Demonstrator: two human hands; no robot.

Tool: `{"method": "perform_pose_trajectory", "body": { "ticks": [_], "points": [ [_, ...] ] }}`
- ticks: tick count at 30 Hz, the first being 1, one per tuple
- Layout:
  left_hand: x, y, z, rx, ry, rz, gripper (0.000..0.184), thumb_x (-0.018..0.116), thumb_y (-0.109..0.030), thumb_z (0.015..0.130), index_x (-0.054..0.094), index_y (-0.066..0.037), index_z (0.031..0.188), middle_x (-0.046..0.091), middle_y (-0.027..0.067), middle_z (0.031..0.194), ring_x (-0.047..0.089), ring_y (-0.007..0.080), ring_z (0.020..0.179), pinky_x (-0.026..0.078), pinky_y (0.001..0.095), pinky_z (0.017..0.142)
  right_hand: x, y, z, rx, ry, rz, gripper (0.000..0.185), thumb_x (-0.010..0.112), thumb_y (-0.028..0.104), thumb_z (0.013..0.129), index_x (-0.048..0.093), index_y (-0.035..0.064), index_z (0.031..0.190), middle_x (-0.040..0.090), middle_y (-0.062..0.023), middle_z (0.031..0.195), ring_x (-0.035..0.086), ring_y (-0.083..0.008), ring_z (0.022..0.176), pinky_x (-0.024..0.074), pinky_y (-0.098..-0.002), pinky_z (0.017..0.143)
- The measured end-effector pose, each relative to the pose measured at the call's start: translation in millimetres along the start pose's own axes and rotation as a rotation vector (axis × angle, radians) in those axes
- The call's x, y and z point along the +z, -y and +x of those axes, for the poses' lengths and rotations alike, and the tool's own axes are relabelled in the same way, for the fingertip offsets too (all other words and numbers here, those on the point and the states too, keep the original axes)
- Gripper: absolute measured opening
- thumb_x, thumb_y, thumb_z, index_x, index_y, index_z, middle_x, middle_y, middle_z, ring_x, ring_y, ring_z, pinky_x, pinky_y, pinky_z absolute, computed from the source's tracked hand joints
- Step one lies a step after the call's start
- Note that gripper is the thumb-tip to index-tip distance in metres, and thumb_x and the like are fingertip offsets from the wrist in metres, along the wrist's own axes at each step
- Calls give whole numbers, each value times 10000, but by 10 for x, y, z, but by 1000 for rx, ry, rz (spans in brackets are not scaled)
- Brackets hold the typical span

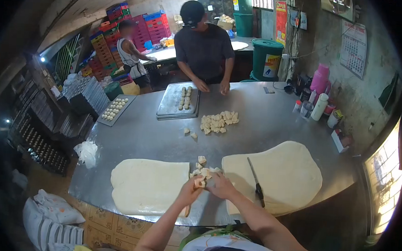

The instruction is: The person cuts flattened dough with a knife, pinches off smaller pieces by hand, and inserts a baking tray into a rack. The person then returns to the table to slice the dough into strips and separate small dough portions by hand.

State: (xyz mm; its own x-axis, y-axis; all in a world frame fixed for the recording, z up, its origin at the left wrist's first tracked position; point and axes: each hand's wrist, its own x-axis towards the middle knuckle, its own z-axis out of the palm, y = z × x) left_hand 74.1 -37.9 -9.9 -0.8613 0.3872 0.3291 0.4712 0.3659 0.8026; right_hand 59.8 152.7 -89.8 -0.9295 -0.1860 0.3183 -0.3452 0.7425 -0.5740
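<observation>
My left hand [189, 192] is closed on a dough piece [200, 182] at the near edge of the table, between two slabs of dough. Facing it, my right hand [221, 186] curls around small dough pieces [205, 172]; its fingertips are partly hidden. A wide, flat dough slab [150, 186] lies to the left, its cut edge beside my left hand. To the right is another dough slab [289, 175], with a long dark-handled knife [256, 185] resting on top of it. One loose dough chunk [202, 159] sits just beyond my hands.
Across the metal table [150, 143], a co-worker [204, 48] stands behind stacked trays [169, 101] holding dough balls. A pile of cut dough [219, 122] lies mid-table. A tray of dough balls [115, 108] is at the far left. Bottles and a pink jug [320, 79] stand at the right.
</observation>
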Motion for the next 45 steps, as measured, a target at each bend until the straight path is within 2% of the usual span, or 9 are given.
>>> {"method": "perform_pose_trajectory", "body": {
  "ticks": [7,13,15,18,21,25,34,41,45],
  "points": [
    [-148,-44,109,-110,8,-260,320,610,-56,857,633,-52,1176,689,139,925,664,304,959,512,365,841,-586,793,234,-268,-63,489,443,726,403,812,617,36,1036,638,-150,957,643,-329,868,511,-422,761],
    [-96,151,102,-261,595,419,216,594,-64,869,669,-46,1071,698,141,913,675,280,831,525,365,754,-117,522,197,152,-58,133,320,689,387,838,644,78,904,656,-183,845,649,-362,789,508,-471,674],
    [-118,-189,53,-82,610,114,182,610,-77,870,683,-49,1034,701,128,919,672,242,840,525,348,761,115,125,193,151,141,-123,326,671,408,848,645,84,845,669,-204,824,655,-366,788,504,-484,693],
    [-295,-368,219,-111,502,-340,86,673,-103,854,674,-28,896,700,112,926,669,229,850,529,340,763,-33,197,104,516,184,67,387,702,368,821,634,56,1039,664,-234,977,639,-394,899,514,-477,764],
    [-672,502,482,-367,540,73,331,775,-158,773,603,-25,1022,670,143,1019,662,261,924,532,354,777,-185,441,65,204,100,286,692,756,327,762,481,45,1332,564,-245,1240,592,-421,1042,515,-460,850],
    [-545,1275,563,-223,479,357,576,815,-164,703,511,-41,1176,637,200,1075,629,344,1026,519,416,822,241,319,-327,475,84,140,1002,819,275,691,257,41,1487,491,-221,1279,525,-422,1161,465,-442,966],
    [359,2116,1953,-126,668,143,614,742,-89,709,446,-58,1246,454,256,1354,490,461,1194,486,494,921,678,-389,1158,585,-106,38,798,732,104,722,357,44,1424,444,-225,1264,525,-456,1115,487,-474,897],
    [9,906,2764,89,375,-462,628,698,-39,776,400,-7,1327,499,113,1248,463,200,1186,380,347,1013,-666,-852,2144,559,-978,-13,855,778,186,739,338,-26,1441,447,-209,1321,461,-313,1256,400,-382,1030],
    [127,946,2052,-98,478,-458,586,679,-1,818,396,-30,1330,503,83,1235,502,174,1136,425,319,969,-706,-1488,2133,304,-517,-165,773,750,200,764,401,-36,1412,520,-208,1323,525,-261,1220,438,-361,997]
  ]
}}
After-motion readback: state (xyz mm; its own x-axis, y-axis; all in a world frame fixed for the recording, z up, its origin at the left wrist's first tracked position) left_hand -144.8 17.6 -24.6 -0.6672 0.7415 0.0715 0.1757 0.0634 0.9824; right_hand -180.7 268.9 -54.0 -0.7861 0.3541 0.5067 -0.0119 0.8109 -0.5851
